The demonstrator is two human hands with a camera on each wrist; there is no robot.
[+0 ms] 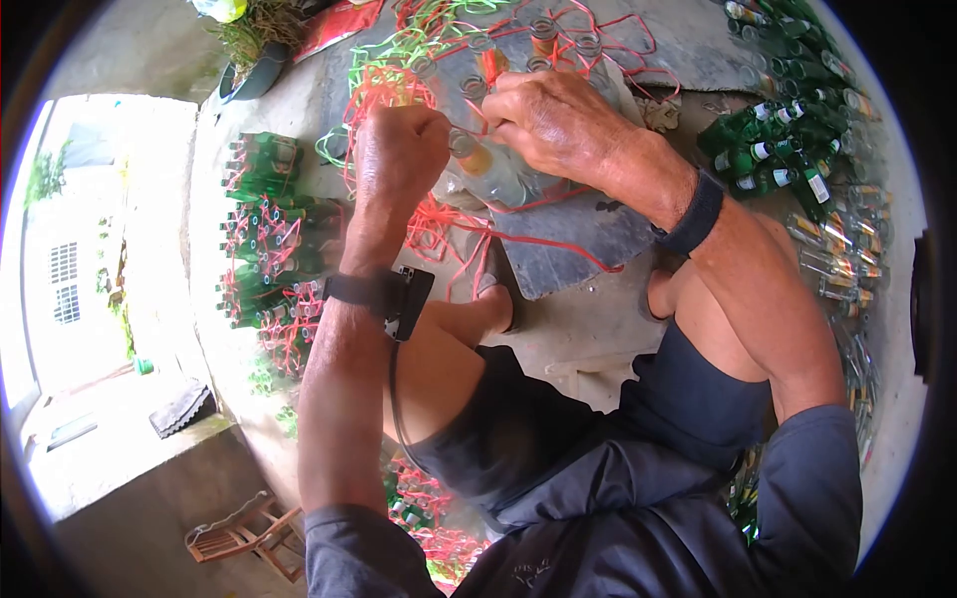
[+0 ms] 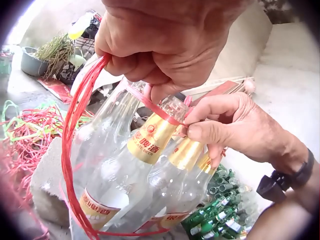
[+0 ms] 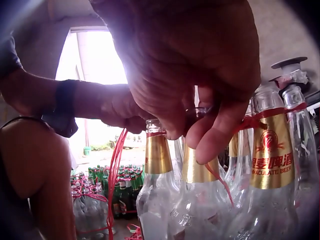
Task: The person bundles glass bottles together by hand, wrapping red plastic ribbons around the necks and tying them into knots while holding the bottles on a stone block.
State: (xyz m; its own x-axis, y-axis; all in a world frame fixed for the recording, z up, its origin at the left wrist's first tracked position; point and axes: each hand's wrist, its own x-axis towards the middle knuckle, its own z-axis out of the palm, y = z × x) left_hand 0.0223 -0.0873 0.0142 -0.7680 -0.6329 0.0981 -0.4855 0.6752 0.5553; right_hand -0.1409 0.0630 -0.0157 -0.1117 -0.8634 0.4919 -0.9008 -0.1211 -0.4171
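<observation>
Clear glass beer bottles with gold neck labels (image 2: 145,140) stand in a tight group in front of the person. Red plastic twine (image 2: 68,145) runs around their necks, and a long loop of it hangs down beside them. My left hand (image 1: 401,154) grips a bundle of this twine right at the bottle tops. On the other side of the same necks, my right hand (image 1: 563,125) pinches the twine between thumb and fingers. A loose twine end (image 3: 220,182) dangles below the right fingers. Part of the bottle mouths is hidden behind the hands.
Tangled red and green twine (image 1: 394,85) lies beyond the left hand. Green bottles (image 1: 264,239) tied with twine stand at the left, and more green bottles (image 1: 773,149) lie at the right. A grey slab (image 1: 573,244) is below the bottles. A wooden chair (image 1: 249,538) stands lower left.
</observation>
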